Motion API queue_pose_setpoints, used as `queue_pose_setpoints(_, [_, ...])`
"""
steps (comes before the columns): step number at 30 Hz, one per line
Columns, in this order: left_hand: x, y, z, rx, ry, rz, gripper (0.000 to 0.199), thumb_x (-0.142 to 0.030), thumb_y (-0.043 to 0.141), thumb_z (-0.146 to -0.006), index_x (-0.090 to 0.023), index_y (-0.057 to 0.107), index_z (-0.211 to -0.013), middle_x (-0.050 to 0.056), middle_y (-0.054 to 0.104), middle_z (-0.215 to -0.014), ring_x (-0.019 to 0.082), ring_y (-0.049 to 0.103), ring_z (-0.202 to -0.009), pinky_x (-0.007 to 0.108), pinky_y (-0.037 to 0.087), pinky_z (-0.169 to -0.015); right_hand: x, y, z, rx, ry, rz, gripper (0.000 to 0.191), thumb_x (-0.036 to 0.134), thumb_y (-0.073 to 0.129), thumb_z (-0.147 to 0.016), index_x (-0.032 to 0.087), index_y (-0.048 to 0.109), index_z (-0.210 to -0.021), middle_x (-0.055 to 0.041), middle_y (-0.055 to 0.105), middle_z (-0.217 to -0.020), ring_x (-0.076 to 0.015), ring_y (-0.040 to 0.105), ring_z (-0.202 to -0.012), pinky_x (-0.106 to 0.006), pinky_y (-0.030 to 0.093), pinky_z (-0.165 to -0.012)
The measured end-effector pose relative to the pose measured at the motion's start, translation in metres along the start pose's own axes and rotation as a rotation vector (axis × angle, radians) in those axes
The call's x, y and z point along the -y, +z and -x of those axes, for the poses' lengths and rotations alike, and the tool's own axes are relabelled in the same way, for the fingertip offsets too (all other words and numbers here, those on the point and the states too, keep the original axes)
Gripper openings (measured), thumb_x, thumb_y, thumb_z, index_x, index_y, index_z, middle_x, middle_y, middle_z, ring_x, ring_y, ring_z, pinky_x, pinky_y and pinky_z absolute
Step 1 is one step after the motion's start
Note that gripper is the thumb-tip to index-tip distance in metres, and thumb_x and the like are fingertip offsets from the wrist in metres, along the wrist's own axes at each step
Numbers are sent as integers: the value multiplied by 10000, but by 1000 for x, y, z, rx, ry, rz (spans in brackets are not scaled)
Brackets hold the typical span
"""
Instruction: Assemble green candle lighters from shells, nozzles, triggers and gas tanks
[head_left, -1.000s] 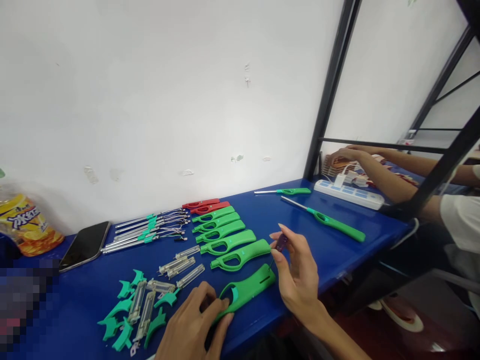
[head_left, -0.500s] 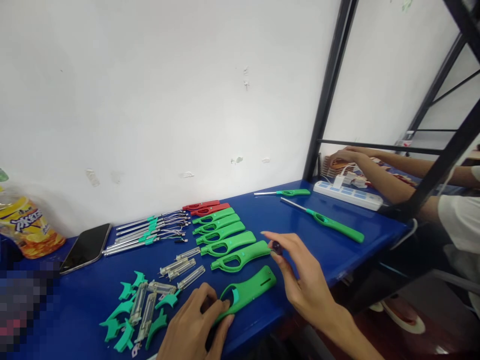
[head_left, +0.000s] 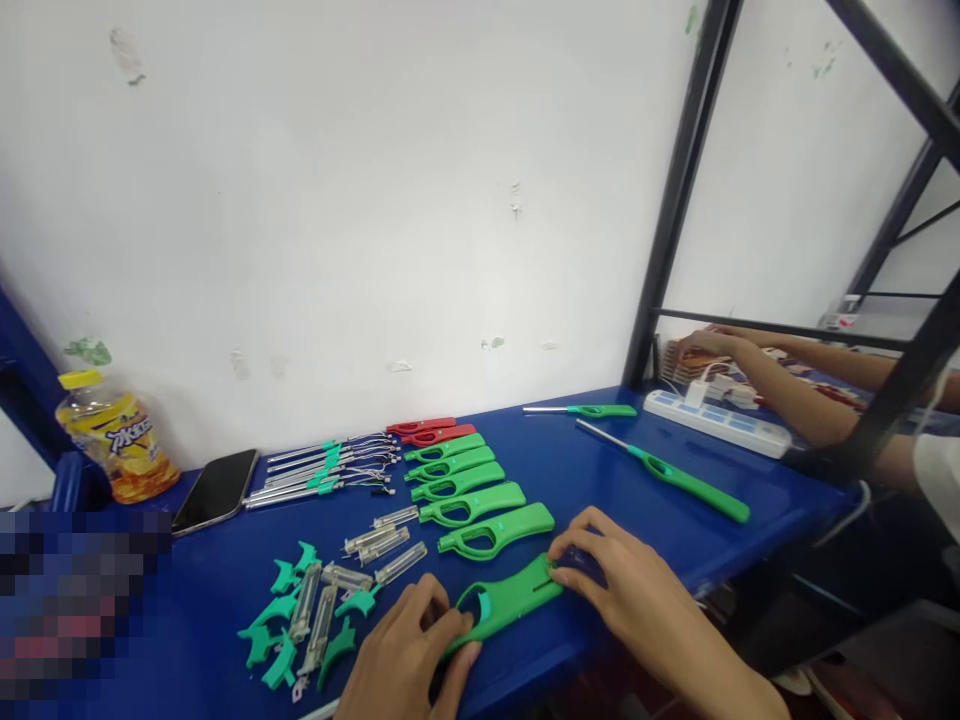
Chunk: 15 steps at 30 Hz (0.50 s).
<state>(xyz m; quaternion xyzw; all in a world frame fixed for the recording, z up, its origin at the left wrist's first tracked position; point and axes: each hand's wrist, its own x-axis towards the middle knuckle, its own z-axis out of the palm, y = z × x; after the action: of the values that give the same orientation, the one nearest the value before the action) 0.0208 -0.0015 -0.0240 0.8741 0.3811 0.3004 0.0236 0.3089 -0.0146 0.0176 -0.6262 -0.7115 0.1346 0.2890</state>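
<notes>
My left hand (head_left: pixel 416 650) pinches the trigger-loop end of a green lighter handle (head_left: pixel 517 598) at the table's front edge. A teal trigger (head_left: pixel 484 606) shows in the loop. My right hand (head_left: pixel 626 590) is closed at the handle's far end, thumb and fingertips against it. A small dark purple object (head_left: pixel 582 565) shows between its fingers; its kind is unclear. Behind lie several more green handles (head_left: pixel 499 530) in a row and red ones (head_left: pixel 435 435) beyond. Left of my hands are loose teal triggers (head_left: pixel 281 660) and clear fuel tanks (head_left: pixel 319 625).
Metal lighter tubes with wires (head_left: pixel 322 470) lie at the back, beside a phone (head_left: pixel 217 490) and a bottle (head_left: pixel 124 440). Two assembled lighters (head_left: pixel 667 475) and a power strip (head_left: pixel 716 425) are right. Past a black post (head_left: pixel 679 200), another person's arms (head_left: pixel 780 375) reach in.
My right hand has moved down onto the end of the handle, bringing the dark object with it. My left hand keeps its hold. The view has shifted left.
</notes>
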Motion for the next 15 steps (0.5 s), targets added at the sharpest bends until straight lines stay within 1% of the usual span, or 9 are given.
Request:
queue_pose_setpoints(3, [-1, 0, 0, 3, 2, 0, 139, -196, 616, -1031, -292, 709, -1070, 22, 647, -1005, 171, 742, -821, 255, 587, -683, 3, -1, -2, 49, 63, 23, 100, 271, 650, -1006, 314, 738, -983, -3, 711, -1137, -242, 767, -957, -342, 530, -821])
queue_pose_setpoints(6, [-1, -1, 0, 15, 12, 3, 137, -191, 622, -1019, -291, 706, -1061, 19, 640, -1005, 165, 734, -819, 254, 591, -701, 1, -1, -5, 81, 93, 38, 117, 308, 612, -1030, 296, 708, -964, -10, 704, -1145, -248, 762, -961, -360, 525, -837])
queue_pose_setpoints(10, [-2, -2, 0, 20, -5, -3, 150, -175, 617, -1015, -289, 701, -1063, 23, 635, -1013, 173, 728, -831, 266, 589, -708, -1, 1, -7, 100, 98, 48, 133, 356, 592, -1043, 301, 697, -983, -15, 700, -1159, -255, 755, -975, -369, 525, -844])
queue_pose_setpoints(13, [-3, -2, 0, 23, -7, 2, 149, -177, 598, -1026, -284, 692, -1066, 27, 630, -1018, 179, 727, -839, 278, 590, -715, -2, 2, -7, 98, 94, 52, 124, 356, 585, -1043, 317, 697, -1012, -13, 702, -1171, -259, 755, -995, -373, 528, -880])
queue_pose_setpoints(15, [-3, -2, 0, 29, -3, 8, 149, -184, 584, -1035, -285, 688, -1073, 28, 628, -1020, 181, 726, -847, 282, 590, -718, -3, 2, -8, 97, 90, 54, 131, 355, 575, -1046, 315, 691, -997, -14, 705, -1168, -255, 755, -988, -368, 529, -885])
